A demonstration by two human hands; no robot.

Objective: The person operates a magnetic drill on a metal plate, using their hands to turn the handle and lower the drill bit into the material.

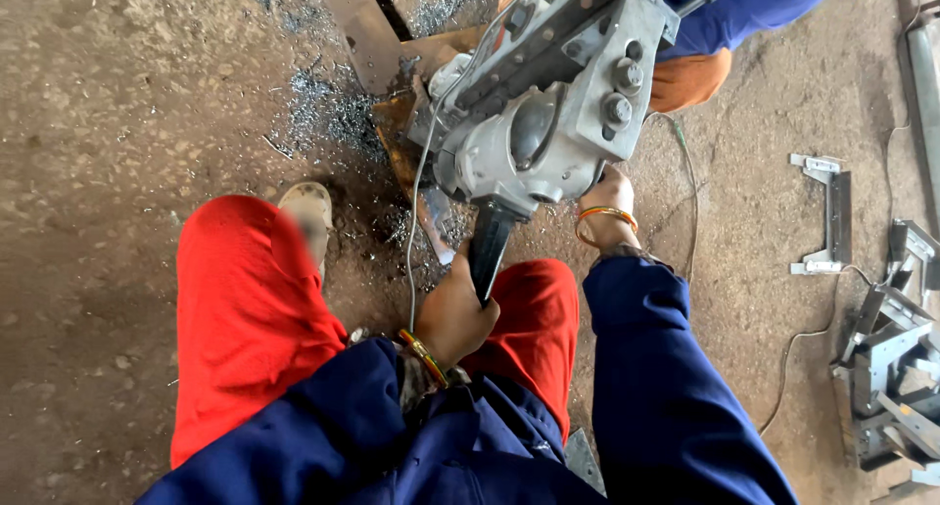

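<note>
Left hand grips the black handle of a grey (bolted) machine; right hand's grip unclear.

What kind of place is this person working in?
Probably a metal fabrication workshop. The left hand grips the black handle of a heavy grey power tool, metal shavings litter the concrete floor, and steel brackets lie piled nearby.
</note>
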